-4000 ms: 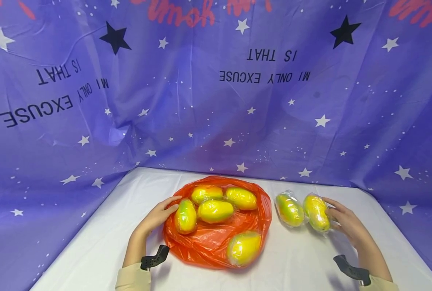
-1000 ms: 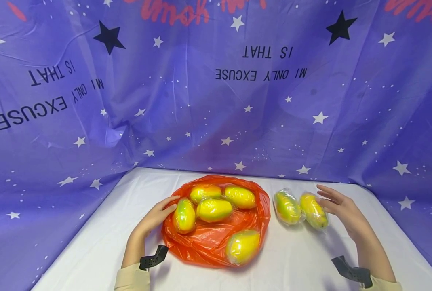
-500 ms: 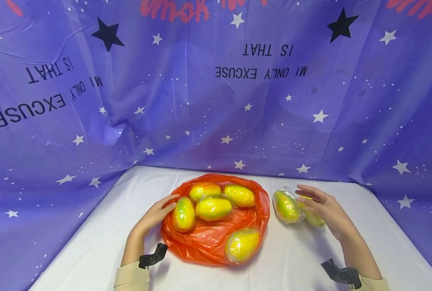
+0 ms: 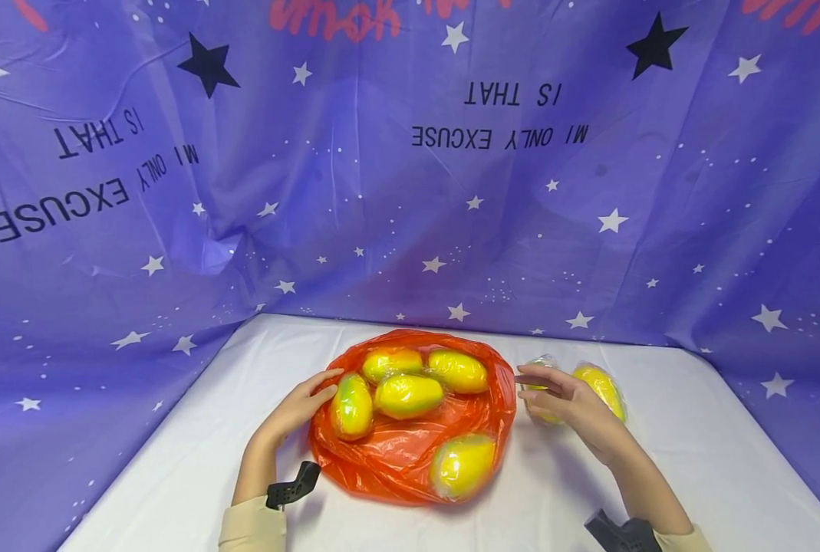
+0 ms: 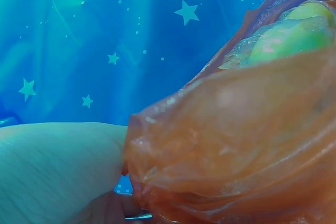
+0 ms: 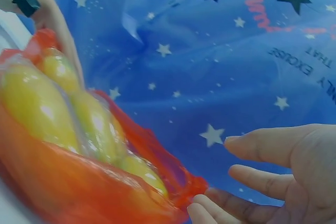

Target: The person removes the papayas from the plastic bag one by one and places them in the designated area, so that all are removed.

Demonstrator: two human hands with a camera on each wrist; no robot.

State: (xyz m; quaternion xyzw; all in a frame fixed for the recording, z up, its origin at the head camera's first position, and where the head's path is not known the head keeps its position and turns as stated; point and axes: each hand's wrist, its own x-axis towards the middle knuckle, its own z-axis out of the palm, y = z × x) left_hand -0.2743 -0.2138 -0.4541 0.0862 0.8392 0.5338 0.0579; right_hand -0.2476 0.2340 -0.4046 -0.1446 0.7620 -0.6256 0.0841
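A red plastic bag [image 4: 389, 452] lies spread wide on the table, its mouth facing up. Inside are several yellow-green mangoes in clear wrap, four of them grouped at the back, such as the middle mango [image 4: 410, 396], and a single mango [image 4: 462, 468] at the front right. My left hand [image 4: 295, 410] holds the bag's left rim between thumb and fingers; in the left wrist view the red film [image 5: 220, 135] covers the fingertips. My right hand [image 4: 575, 410], holding nothing, has its fingers extended right at the bag's right rim, as the right wrist view also shows.
Two wrapped mangoes lie outside the bag on the right: the nearer-to-bag mango [image 4: 539, 365] is mostly hidden by my right hand, and the other mango [image 4: 603, 389] is beyond my wrist. A purple star-patterned curtain [image 4: 410, 192] rises behind the white tabletop [image 4: 699, 437].
My right hand has let go of the rightmost mango and moved left, over both outside mangoes, to the bag's right rim. My left hand has stayed at the left rim.
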